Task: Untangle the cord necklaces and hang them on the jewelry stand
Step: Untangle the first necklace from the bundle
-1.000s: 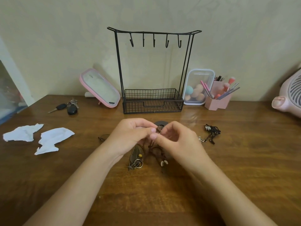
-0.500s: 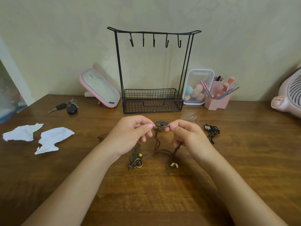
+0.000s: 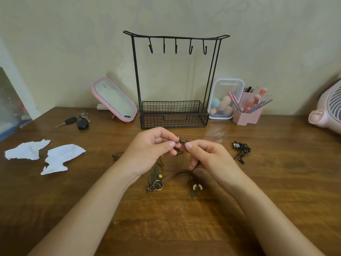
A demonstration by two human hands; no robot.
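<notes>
midway across a wooden table (image 3: 276,191), a person's left hand (image 3: 147,150) and right hand (image 3: 208,156) meet just above the surface. thumb and forefinger of each pinch the knot of a brown cord necklace tangle (image 3: 181,141). the hands are close together, fingertips almost touching, each clamped on the cord at its own side of the knot.

loose brown loops drop to the tabletop at six o'clock from the hands. there a feather pendant (image 3: 154,173) with a small ring and star charm lies below the left hand, and a pair of pale shell beads (image 3: 197,186) lies below the right.

at twelve o'clock stands the black wire jewelry stand (image 3: 173,112), upright by the wall, with five hooks (image 3: 175,48) along its top bar and a mesh basket at its foot. a second, black cord necklace (image 3: 240,149) sits bunched on the table at three o'clock, apart from the right hand.

at nine o'clock lie two torn pieces of white paper (image 3: 63,156). at ten o'clock are a bunch of keys (image 3: 82,122) and a tilted pink-framed mirror (image 3: 115,100). at one o'clock, a clear box of makeup sponges (image 3: 226,95) stands behind a pink brush holder (image 3: 246,117). a pink fan (image 3: 326,111) shows at two o'clock.
</notes>
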